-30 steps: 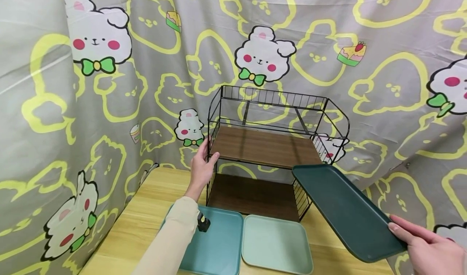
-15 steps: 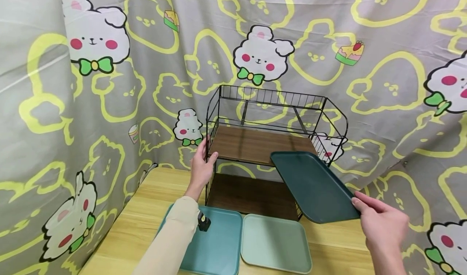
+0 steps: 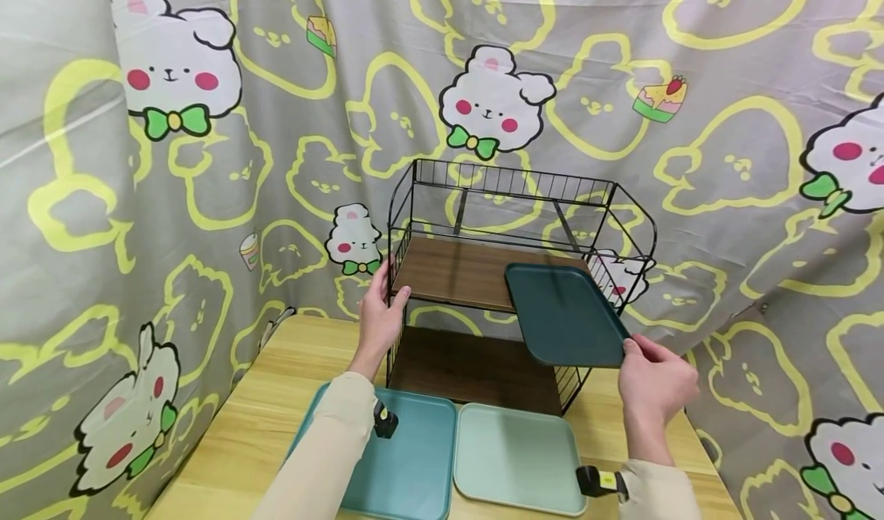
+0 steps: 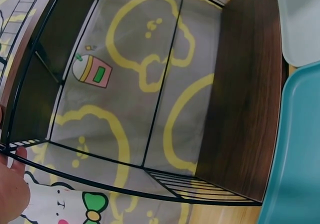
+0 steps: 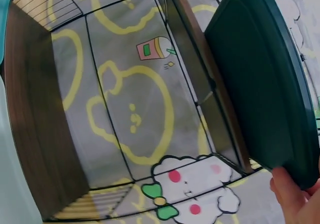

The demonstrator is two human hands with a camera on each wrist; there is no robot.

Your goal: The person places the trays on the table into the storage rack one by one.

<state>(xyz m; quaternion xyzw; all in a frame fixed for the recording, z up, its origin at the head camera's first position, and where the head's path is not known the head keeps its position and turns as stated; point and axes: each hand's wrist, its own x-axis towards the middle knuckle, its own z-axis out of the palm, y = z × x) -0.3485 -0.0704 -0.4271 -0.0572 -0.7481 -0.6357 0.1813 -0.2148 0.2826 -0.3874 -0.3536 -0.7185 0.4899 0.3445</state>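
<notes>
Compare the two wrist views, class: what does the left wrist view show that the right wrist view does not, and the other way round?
Only the left wrist view: the left hand, at the side of the wire rack with brown shelves.

Only the right wrist view: the right hand, gripping the dark green tray.

Both: the rack, the patterned curtain with its drink-cup print, the pale green tray and the teal tray, a mere sliver in the right view.
</notes>
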